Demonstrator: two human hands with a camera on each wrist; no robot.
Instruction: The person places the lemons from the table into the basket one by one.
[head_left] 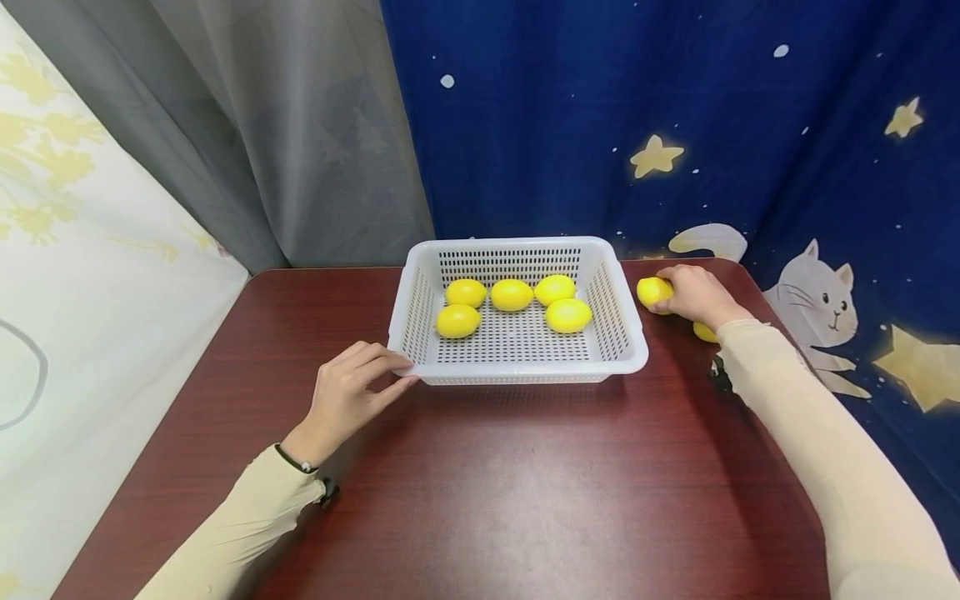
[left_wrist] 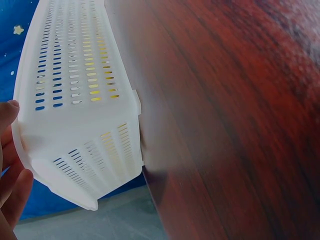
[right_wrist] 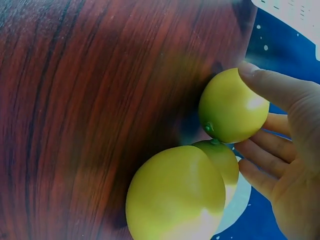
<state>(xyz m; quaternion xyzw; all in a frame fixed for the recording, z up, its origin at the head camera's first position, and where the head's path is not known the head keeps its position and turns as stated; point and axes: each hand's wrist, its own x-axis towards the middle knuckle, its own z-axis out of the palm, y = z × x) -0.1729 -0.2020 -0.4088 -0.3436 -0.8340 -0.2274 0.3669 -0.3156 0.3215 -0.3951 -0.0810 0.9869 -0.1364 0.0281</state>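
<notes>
A white plastic basket (head_left: 517, 373) with slotted walls stands on the table, several yellow lemons (head_left: 512, 295) lying spread over its floor. At its near left corner, my left hand (head_left: 348, 396) pinches the rim between thumb and fingers; the left wrist view shows the fingertips against the basket's outer edge (left_wrist: 75, 117). To the right of the basket, my right hand (head_left: 697, 292) grips a lemon (head_left: 654, 292), thumb on one side and fingers on the other. Two more lemons lie close by in the right wrist view, the nearer lemon (right_wrist: 175, 195) partly covering the other lemon (right_wrist: 227, 162).
The dark red wooden table (head_left: 525, 483) ends at a back edge just behind the basket. Behind it hang a grey curtain (head_left: 322, 125) and a blue curtain (head_left: 540, 108) with stars and a cat. A white patterned cloth (head_left: 90, 275) hangs on the left.
</notes>
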